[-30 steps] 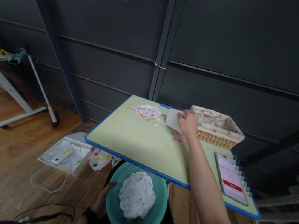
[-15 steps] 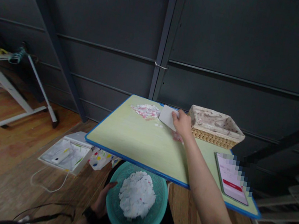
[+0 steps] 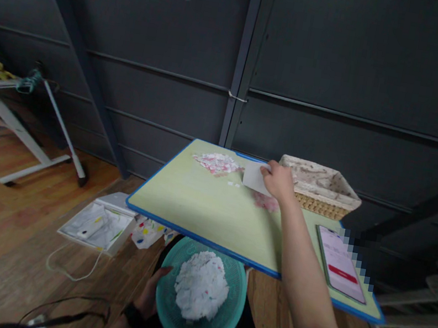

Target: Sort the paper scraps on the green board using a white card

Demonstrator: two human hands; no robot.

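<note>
My right hand [image 3: 279, 182] reaches across the green table with a blue edge [image 3: 202, 211] and is closed on a white card [image 3: 254, 176], held on edge against the tabletop. Left of the card lies a heap of white and pink paper scraps [image 3: 217, 162]; a few loose bits [image 3: 234, 184] and a pinkish patch [image 3: 266, 201] lie near my wrist. Below the table's near edge my left hand [image 3: 151, 292] grips the rim of a teal bowl [image 3: 226, 322] filled with white paper scraps [image 3: 200, 291].
A lined wicker basket [image 3: 319, 189] stands at the table's back right, and a phone [image 3: 340, 262] with a lit screen lies at the right. On the wooden floor to the left are a white box [image 3: 98, 222], a cable [image 3: 67, 267] and a metal stand [image 3: 27, 126]. A dark wall rises behind.
My right hand slid the card left toward the scrap heap, then drew it back to the right. The bowl and my left hand stayed put.
</note>
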